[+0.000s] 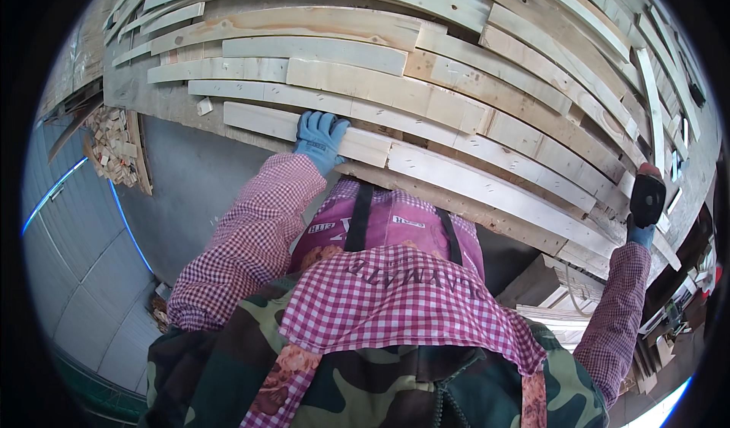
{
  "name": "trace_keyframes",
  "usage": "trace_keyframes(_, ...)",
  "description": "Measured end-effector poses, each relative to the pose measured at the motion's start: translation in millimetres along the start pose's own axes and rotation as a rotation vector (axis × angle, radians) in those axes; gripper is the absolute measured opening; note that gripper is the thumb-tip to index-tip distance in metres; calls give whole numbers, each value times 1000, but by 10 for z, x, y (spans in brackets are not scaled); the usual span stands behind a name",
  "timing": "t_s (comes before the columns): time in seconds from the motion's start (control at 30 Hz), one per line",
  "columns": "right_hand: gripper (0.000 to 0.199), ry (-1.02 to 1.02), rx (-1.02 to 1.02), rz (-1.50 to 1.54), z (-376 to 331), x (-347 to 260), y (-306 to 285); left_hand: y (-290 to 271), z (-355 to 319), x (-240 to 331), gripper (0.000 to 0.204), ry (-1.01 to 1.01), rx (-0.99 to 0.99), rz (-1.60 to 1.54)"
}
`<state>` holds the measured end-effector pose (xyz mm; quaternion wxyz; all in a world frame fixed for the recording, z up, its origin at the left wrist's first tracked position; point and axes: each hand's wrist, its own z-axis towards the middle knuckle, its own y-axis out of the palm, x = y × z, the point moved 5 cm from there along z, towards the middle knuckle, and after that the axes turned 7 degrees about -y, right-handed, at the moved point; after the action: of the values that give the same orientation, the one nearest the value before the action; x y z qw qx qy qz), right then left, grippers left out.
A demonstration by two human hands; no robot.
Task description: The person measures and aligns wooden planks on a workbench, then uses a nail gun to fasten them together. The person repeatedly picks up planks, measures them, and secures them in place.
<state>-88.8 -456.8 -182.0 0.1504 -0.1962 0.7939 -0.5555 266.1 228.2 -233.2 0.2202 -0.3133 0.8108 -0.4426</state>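
Observation:
My left hand (320, 141), in a blue glove, lies over a pale wooden strip (262, 119) along the table's near edge, its fingers curled across the strip. Its end meets another long pale strip (487, 187) that runs off to the right. Far to the right, my right hand (641, 234), also in a blue glove, is closed around a black tool with a rounded end (648, 200). The tool's body hides most of that hand, and its exact kind cannot be made out. It is above the right ends of the strips.
Many wooden strips (319, 22) lie in long rows across the worktable (129, 86). A bin of small wood offcuts (114, 147) stands at the left. Stacked boards (551, 283) sit below the table's right side, with clutter (677, 314) at the far right.

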Motion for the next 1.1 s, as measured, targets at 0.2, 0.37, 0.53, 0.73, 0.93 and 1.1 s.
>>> trace_keyframes(0.2, 37, 64, -489, 900, -1492, -374, -636, 48, -40, -47, 80, 59, 93, -87)
trace_keyframes(0.37, 22, 173, -553, 1156, -3254, -2488, -441, -10, -42, -11, 76, 104, 137, -105)
trace_keyframes(0.53, 28, 642, -743, 1197, -4090, -3495, 283, 27, 25, 20, 74, 134, 63, -74)
trace_keyframes(0.73, 32, 672, -658, 1121, -4356, -3441, 1088, 143, 3, 7, 58, 126, 226, -61)
trace_keyframes(0.93, 23, 138, -662, 895, -4333, -3474, 1278, 123, 22, 3, 47, 128, 182, -92)
trace_keyframes(1.1, 53, 31, -599, 803, -4381, -3370, 1342, 125, 26, 35, 45, 128, 173, -62)
